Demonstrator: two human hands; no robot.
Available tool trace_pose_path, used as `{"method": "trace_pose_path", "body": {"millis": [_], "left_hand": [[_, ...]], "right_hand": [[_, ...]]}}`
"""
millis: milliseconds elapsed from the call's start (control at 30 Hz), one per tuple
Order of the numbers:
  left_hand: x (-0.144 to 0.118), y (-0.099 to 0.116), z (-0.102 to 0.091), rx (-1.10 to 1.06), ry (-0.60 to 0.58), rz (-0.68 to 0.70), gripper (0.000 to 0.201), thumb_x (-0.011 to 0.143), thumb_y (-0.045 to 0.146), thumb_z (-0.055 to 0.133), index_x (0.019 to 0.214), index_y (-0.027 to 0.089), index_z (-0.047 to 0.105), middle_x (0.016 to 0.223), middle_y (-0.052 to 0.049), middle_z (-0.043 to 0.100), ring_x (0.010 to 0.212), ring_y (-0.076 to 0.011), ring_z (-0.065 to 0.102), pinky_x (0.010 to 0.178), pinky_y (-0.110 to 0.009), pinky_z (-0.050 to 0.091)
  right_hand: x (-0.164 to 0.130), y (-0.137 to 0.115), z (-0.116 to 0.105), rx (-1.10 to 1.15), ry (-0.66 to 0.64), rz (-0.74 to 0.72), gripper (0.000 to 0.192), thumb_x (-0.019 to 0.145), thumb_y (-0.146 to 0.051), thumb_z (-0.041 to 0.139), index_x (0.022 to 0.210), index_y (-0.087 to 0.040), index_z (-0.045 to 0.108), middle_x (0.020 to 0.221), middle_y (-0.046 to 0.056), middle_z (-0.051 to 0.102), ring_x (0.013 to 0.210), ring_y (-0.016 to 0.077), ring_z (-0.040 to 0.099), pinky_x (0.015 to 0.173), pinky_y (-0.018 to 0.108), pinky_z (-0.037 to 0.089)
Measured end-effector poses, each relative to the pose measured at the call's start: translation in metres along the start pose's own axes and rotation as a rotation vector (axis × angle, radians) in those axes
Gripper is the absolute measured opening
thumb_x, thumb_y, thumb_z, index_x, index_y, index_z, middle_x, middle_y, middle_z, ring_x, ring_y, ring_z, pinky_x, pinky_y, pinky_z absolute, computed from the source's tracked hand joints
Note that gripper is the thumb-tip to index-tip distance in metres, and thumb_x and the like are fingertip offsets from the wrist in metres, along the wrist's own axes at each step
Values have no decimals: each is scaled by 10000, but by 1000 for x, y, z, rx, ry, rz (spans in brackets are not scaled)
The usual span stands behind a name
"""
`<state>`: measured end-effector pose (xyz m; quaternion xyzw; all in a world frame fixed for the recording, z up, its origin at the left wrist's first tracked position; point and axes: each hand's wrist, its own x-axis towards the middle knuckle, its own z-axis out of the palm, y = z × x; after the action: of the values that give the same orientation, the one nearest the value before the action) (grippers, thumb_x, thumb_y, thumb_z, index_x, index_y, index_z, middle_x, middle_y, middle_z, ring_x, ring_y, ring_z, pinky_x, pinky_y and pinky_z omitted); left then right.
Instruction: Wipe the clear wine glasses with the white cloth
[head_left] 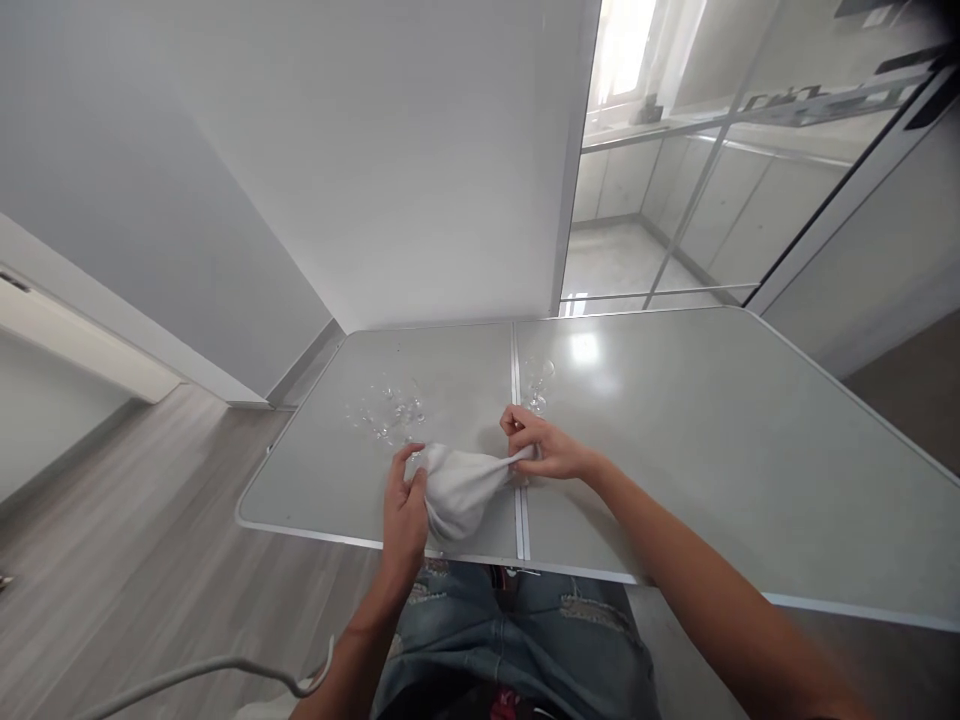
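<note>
In the head view, the left hand (405,503) curls on a white cloth (461,492) near the front edge of the shiny table (675,450); the right hand (549,450) pinches its end. They seem to be working the cloth; moving it calls for a soft touch. Clear glass things (405,410) sit toward the left edge. A white wall (420,200) stands behind.
</note>
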<state>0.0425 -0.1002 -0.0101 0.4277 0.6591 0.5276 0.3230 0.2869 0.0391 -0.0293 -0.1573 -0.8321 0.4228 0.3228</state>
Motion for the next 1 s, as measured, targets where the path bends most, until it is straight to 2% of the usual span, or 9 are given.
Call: {"method": "trace_pose_path", "body": {"millis": [133, 233, 367, 533, 600, 700, 767, 900, 1000], "left_hand": [[1, -7, -4, -120, -102, -164, 342, 841, 438, 544, 950, 153, 700, 672, 8, 559, 494, -104, 474, 461, -231, 433], [1, -10, -3, -80, -165, -195, 389, 821, 466, 575, 984, 138, 706, 715, -20, 618, 555, -140, 572, 534, -280, 511], [-6, -8, 1, 310, -231, 79, 380, 714, 499, 760, 895, 169, 708, 712, -11, 594, 633, -143, 571, 608, -266, 492], [-10, -11, -3, 514, 24, 346, 280, 818, 446, 714, 914, 207, 604, 806, -8, 559, 713, -150, 527, 686, -290, 472], [-4, -19, -10, 544, 199, 395, 252, 857, 420, 680, 951, 207, 584, 881, -32, 559, 778, -171, 535, 755, -330, 481], [14, -36, -22, 545, 356, 373, 407, 824, 431, 719, 1109, 201, 540, 1064, -79, 549, 925, -213, 555, 841, -392, 494], [28, -47, -25, 501, 366, 305, 575, 768, 452, 769, 1201, 194, 492, 1155, -103, 534, 1015, -241, 567, 851, -411, 510], [54, -60, -20, 366, 323, 222, 671, 745, 454, 790, 1268, 197, 456, 1258, -123, 550, 1139, -263, 586, 946, -448, 509], [69, -60, -12, 271, 325, 224, 653, 754, 452, 785, 1265, 205, 462, 1259, -130, 588, 1138, -261, 618, 977, -455, 507]], "right_hand": [[0, -9, -2, 471, 36, 163, 202, 804, -222, 597, 691, -203, 431, 989, 76, 640, 845, 195, 551, 779, 335, 426], [0, -10, 2, 679, 78, 384, 128, 759, -176, 552, 813, -222, 444, 835, 17, 622, 685, 148, 491, 617, 262, 379], [-2, -10, 4, 621, 31, 478, 189, 800, -215, 512, 988, -223, 538, 851, -2, 569, 663, 128, 456, 576, 231, 352], [-6, -4, -1, 223, -210, 220, 370, 757, -198, 611, 1126, -214, 609, 1048, 39, 591, 873, 176, 526, 755, 272, 418], [-6, 3, -1, 31, -183, 139, 403, 705, -125, 595, 1098, -212, 619, 1017, 39, 609, 876, 184, 534, 785, 288, 410], [-6, 14, 1, -176, -85, 169, 193, 703, -118, 560, 873, -202, 593, 797, 3, 570, 732, 157, 487, 714, 282, 373], [-6, 18, 3, -165, -67, 174, 88, 743, -187, 589, 742, -204, 502, 707, -14, 502, 679, 149, 439, 678, 281, 351], [-4, 10, 4, 208, 93, 151, 337, 851, -414, 585, 698, -218, 357, 826, 32, 543, 724, 165, 461, 660, 293, 364], [-2, 1, 1, 216, 235, 276, 353, 867, -438, 578, 696, -216, 362, 729, -11, 461, 658, 137, 394, 611, 270, 309]]}}
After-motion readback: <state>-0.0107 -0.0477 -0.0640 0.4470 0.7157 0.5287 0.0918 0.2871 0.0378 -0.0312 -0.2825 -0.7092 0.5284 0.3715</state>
